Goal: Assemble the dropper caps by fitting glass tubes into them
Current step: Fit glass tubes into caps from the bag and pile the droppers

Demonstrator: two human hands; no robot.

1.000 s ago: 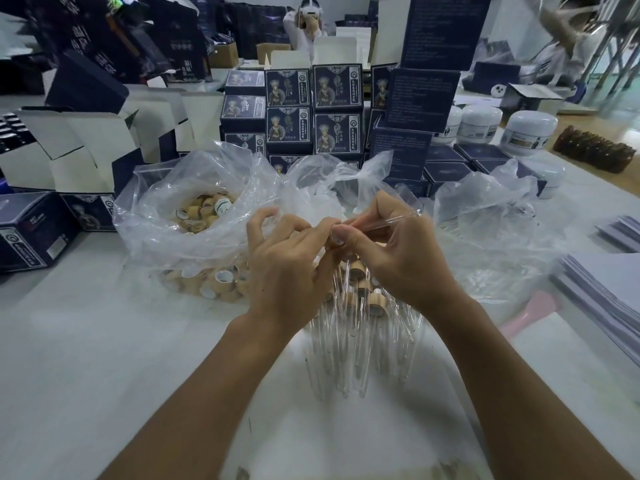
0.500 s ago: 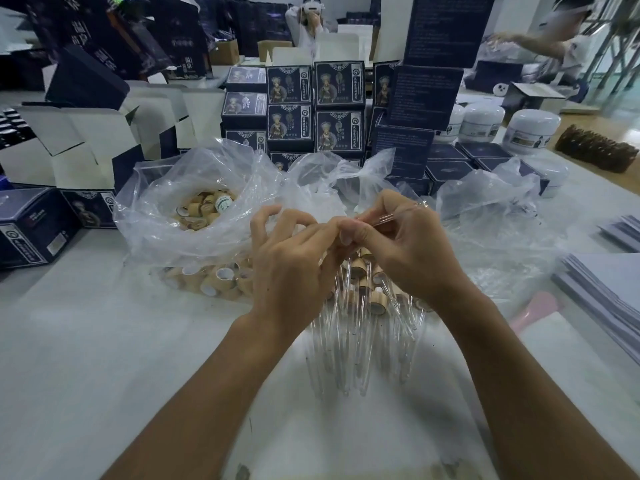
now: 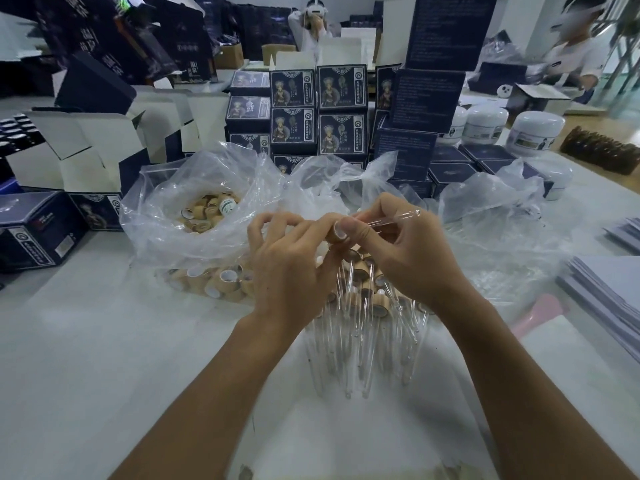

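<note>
Your left hand [image 3: 287, 268] and right hand [image 3: 401, 251] meet above the white table [image 3: 86, 341], the left one curled round a tan dropper cap [image 3: 334, 233] while your right thumb and fingers pinch a glass tube [image 3: 394, 218] that points up and to the right from the cap. Beneath your hands lies a cluster of assembled droppers [image 3: 363, 320], their caps away from you and clear tubes toward you. To your left sits an open plastic bag [image 3: 194, 209] of loose caps, with dark blue boxes [image 3: 318, 112] stacked behind it and white jars [image 3: 535, 133] further right.
</note>
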